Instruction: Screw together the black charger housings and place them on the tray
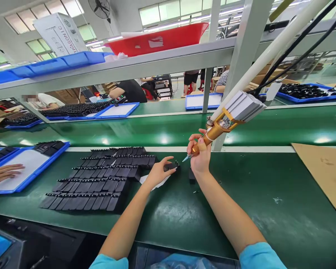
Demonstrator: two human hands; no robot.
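My left hand (pixel 160 172) is closed, its thumb and fingers pinching a small black plastic housing (pixel 173 166) just above the green bench. In my right hand (pixel 201 153) is a gold-coloured glue dispenser (pixel 215 131), tilted, with the fingers wrapped round its lower end. Its pale blue nozzle (pixel 186 158) points down toward the housing, slightly apart from it. Partly behind my right wrist stands another black block (pixel 192 176). Under my left hand lies a piece of white paper (pixel 156 183). Left of it, black housings (pixel 95 183) stand in several rows.
A white pole (pixel 268 52) with black cables slants down to the dispenser. At left, another person's hand (pixel 5 173) rests over a blue-rimmed tray (pixel 42 172). Cardboard (pixel 324 175) lies at right. A shelf (pixel 168 63) carries a red bin (pixel 159 40). A green conveyor (pixel 145 130) runs behind the bench.
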